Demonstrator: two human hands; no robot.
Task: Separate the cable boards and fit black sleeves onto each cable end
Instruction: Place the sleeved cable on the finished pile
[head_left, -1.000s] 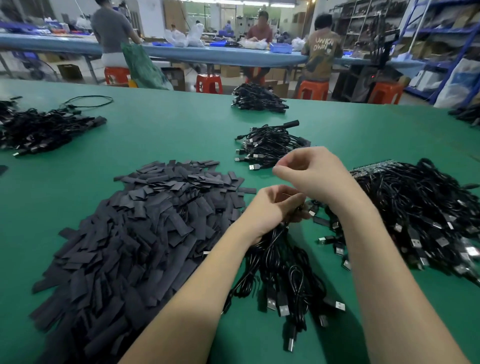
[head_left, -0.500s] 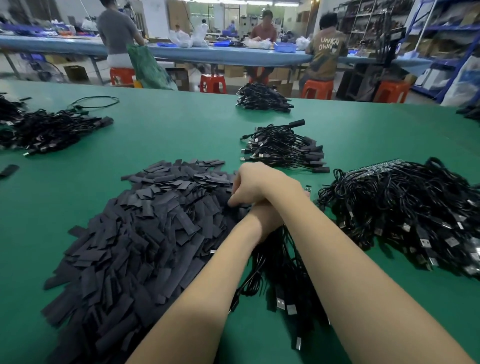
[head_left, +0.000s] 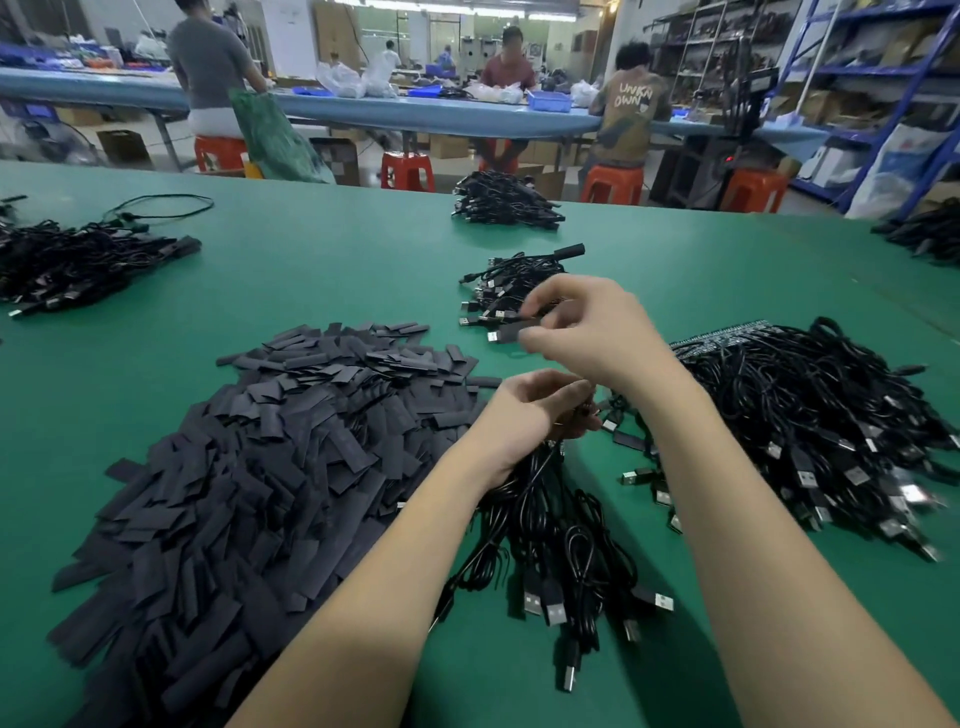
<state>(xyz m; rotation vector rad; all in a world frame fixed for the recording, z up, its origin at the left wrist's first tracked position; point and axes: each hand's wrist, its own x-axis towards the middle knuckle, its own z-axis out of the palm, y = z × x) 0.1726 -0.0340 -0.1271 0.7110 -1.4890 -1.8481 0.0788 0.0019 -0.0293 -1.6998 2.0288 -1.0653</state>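
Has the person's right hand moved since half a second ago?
Yes. The right hand has lifted away from the big pile of flat black sleeves, toward the small bundle of black cables, pinching one sleeve.

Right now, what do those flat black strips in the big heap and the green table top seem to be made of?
The black strips look like thin matte plastic or rubbery tubing pressed flat: dull, creased, no shine. The table top looks like a smooth green mat, perhaps rubber or vinyl, with a faint sheen. The cable plugs have bright metal tips in black plastic. All judged by look alone.
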